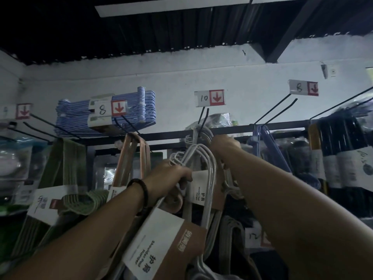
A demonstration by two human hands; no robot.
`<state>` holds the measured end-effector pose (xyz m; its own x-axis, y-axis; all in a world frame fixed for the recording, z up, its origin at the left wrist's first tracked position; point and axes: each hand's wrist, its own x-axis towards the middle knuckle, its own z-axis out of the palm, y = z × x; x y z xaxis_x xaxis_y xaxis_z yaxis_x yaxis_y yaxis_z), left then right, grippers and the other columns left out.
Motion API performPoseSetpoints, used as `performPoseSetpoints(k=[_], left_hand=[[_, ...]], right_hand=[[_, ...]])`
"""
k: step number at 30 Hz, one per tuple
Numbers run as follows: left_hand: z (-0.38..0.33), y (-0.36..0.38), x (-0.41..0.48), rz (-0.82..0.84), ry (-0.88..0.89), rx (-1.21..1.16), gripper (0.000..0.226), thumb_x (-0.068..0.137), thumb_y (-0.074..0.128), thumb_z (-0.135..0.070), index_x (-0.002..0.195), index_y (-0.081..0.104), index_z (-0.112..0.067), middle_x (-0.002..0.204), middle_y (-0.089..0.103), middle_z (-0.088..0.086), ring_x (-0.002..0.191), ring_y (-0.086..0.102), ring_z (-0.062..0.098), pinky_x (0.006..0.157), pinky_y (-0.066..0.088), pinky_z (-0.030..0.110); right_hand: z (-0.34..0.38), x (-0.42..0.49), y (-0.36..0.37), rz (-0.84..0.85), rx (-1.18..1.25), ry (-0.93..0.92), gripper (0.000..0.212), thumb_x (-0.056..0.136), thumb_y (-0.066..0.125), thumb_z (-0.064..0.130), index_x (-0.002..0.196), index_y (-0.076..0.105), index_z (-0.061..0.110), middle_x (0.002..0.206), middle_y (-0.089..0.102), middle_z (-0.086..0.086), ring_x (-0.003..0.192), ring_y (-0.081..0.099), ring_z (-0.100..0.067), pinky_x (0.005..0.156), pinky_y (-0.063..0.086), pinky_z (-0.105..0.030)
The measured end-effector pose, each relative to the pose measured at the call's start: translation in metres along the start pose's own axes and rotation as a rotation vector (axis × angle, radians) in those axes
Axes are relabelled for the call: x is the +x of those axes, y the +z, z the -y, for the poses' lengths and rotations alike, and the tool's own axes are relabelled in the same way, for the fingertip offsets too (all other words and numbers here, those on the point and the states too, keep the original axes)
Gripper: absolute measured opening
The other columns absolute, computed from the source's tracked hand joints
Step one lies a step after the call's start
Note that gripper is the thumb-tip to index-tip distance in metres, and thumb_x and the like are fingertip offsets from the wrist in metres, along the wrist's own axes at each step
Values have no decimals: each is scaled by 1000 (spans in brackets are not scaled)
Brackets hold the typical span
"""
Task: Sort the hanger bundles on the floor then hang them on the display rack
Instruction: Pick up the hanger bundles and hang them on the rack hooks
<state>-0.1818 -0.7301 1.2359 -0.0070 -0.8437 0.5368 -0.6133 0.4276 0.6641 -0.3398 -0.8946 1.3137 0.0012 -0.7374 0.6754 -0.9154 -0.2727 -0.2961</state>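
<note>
My left hand (169, 175) grips a bundle of white hangers (198, 158) near their hooks, raised toward the rack. The bundle carries a white and brown paper sleeve (161, 239). My right hand (223, 145) reaches up to the black peg (203, 116) under the "10" price tag (210, 98), its fingers curled around the white hangers (196, 132) hanging there. The display rack's black bar (167, 135) runs across behind both hands.
Pink hangers (131, 156) and green hangers (66, 168) hang on the left; purple hangers (262, 138) and black ones (341, 138) on the right. A blue hanger bundle (76, 118) lies on top of the rack. Bare pegs stick out toward me at several spots.
</note>
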Motion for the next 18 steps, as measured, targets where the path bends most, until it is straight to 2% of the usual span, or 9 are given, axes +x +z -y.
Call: performPoseSetpoints(k=[2, 4, 6, 7, 9, 11, 14, 16, 18], left_hand=[[1, -2, -2, -2, 6, -23, 34, 93, 62, -15, 59, 56, -13, 43, 46, -10, 36, 44, 9, 44, 37, 21], [2, -7, -5, -9, 0, -57, 31, 92, 63, -14, 61, 57, -13, 46, 47, -8, 37, 44, 10, 44, 37, 22], [3, -11, -8, -18, -14, -131, 15, 89, 64, -14, 75, 65, -8, 55, 46, -3, 40, 41, 13, 45, 35, 22], [2, -12, -10, -24, -15, -194, 11, 86, 64, -15, 88, 70, -5, 59, 44, -2, 41, 38, 14, 45, 34, 21], [1, -12, -10, -80, -45, -341, 29, 82, 63, -14, 107, 73, -4, 58, 42, -2, 41, 31, 14, 44, 30, 18], [-3, -13, -12, -121, -49, -441, 20, 87, 61, -11, 103, 72, -10, 56, 40, -4, 40, 28, 12, 44, 26, 18], [-12, -6, -16, -100, -18, -526, 5, 91, 58, -11, 94, 60, -15, 58, 37, -5, 42, 28, 12, 44, 24, 20], [-20, -1, -17, -109, 11, -561, 5, 92, 56, -11, 88, 57, -13, 55, 39, -6, 41, 29, 12, 41, 26, 20], [-30, 4, -17, -111, 13, -592, 11, 86, 54, -5, 81, 53, -14, 54, 38, -5, 39, 30, 11, 40, 27, 20]], right_hand=[[-5, -7, -11, 36, -14, -22, 28, 98, 61, 30, 116, 68, 10, 117, 70, -13, 99, 71, -32, 87, 61, -46], [-7, -23, -31, -3, -38, -84, 30, 101, 53, 34, 113, 64, 10, 110, 70, -14, 78, 69, -27, 70, 63, -42], [-6, -45, -55, -53, 57, -173, 32, 107, 42, 27, 123, 58, 5, 109, 67, -20, 70, 70, -27, 56, 62, -43], [-6, -59, -67, -75, 112, -217, 36, 109, 40, 28, 127, 56, 2, 107, 67, -23, 71, 72, -32, 59, 64, -46], [-5, -92, -87, -96, 368, -224, 57, 108, 33, 48, 115, 62, -1, 95, 72, -25, 70, 75, -37, 68, 65, -53], [-4, -127, -98, 6, 555, -238, 80, 105, 26, 65, 111, 66, -4, 93, 74, -28, 66, 76, -35, 71, 65, -52], [4, -168, -95, 196, 462, -319, 64, 98, 46, 69, 106, 66, 8, 89, 75, -19, 59, 76, -25, 54, 62, -37], [10, -177, -95, 108, 242, -400, 55, 94, 54, 69, 91, 66, 16, 74, 72, -8, 55, 71, -17, 48, 55, -29], [14, -175, -100, -11, 152, -382, 41, 96, 61, 53, 81, 66, 16, 70, 68, -4, 55, 65, -13, 47, 52, -26]])
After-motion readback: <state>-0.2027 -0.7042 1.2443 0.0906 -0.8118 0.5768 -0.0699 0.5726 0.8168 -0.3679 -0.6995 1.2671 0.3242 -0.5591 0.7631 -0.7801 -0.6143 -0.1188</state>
